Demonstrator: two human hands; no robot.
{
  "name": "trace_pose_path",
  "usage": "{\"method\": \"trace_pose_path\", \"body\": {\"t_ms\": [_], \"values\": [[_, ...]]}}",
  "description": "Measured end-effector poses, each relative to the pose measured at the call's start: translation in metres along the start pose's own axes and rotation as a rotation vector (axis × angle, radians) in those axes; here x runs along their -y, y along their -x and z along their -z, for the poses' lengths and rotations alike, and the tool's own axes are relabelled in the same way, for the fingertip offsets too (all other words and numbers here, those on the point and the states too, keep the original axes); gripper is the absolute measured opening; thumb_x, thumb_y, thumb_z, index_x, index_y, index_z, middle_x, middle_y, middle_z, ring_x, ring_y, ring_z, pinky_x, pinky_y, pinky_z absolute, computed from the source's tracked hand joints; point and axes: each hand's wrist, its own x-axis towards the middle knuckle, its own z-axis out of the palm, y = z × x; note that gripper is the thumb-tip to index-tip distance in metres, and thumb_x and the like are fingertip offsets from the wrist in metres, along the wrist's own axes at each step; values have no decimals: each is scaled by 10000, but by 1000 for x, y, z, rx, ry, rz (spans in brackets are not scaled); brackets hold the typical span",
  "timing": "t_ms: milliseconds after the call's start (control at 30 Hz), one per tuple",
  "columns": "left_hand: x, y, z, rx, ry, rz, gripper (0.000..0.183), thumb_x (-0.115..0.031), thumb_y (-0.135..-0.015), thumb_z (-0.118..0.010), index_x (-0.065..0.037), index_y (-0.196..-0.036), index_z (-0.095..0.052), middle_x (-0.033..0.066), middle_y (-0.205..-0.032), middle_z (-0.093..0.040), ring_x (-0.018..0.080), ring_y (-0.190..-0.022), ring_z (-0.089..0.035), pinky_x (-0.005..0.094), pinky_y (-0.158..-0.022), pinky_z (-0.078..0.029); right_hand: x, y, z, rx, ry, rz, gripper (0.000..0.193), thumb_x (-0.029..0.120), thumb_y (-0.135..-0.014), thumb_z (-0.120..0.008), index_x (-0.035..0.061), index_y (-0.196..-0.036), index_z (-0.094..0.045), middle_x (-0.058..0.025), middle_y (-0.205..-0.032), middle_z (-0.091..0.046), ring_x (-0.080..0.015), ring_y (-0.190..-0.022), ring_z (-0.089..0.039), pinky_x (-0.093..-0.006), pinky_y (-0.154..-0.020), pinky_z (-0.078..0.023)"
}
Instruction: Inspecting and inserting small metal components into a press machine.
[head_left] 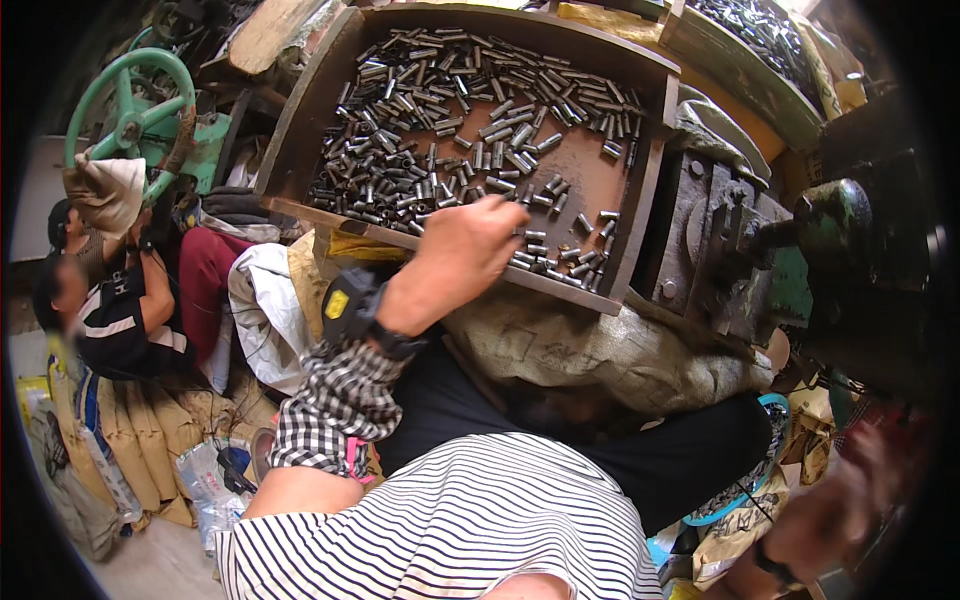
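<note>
My left hand [465,250] reaches over the near side of a shallow brown tray [640,225]. Its fingers are curled and pressed together, and what they hold, if anything, is hidden behind them. Many short shiny metal tubes [390,180] lie heaped at the tray's left and far side. A smaller loose group of tubes [555,195] lies just right of my fingertips, and more rest along the near wall. A black wrist strap and a black device with a yellow label [340,303] sit on my left wrist. My right hand is out of view.
A dark, greasy machine [740,240] stands right of the tray. Near my right knee is a blue-rimmed basket [775,402] of metal pieces. Another person's blurred forearm [825,515] shows at lower right. Other people sit at left below a green handwheel [128,125]. Sacks [600,350] hang under the tray.
</note>
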Motion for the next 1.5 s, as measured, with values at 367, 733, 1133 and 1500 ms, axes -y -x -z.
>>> {"method": "trace_pose_path", "body": {"t_ms": [367,733,1133,1500], "values": [[21,-34,-41,252,-124,-70,116,-125,-795,-636,-38,-858,-591,129,-786,-632,327,-760,-662,429,-643,-537,16,-54,-319,370,-228,56,133,9,-781,-574,27,-913,-574,-146,-915,-573,-302,-858,-624,-378,-698,-529],[25,-29,-41,124,-119,-112,105,-93,-813,-624,-29,-866,-560,147,-820,-612,324,-716,-657,413,-589,-532,14,-46,-335,481,-328,53,153,91,-786,-633,7,-898,-570,-170,-936,-581,-346,-854,-637,-411,-699,-521],[-7,-45,-53,82,738,48,191,-106,-920,-587,13,-1063,-541,143,-730,-612,192,-651,-630,336,-581,-485,26,13,-239,439,-1491,-1027,239,30,-897,-589,-25,-1128,-564,-37,-810,-650,-58,-640,-606,-166,-536,-461],[-12,-50,-49,268,1294,440,210,-139,-928,-601,-5,-1085,-638,-3,-821,-653,23,-600,-588,157,-502,-452,13,23,-246,321,-1499,-1070,85,54,-912,-605,22,-963,-545,-40,-824,-633,-61,-645,-611,-164,-502,-444]]}}
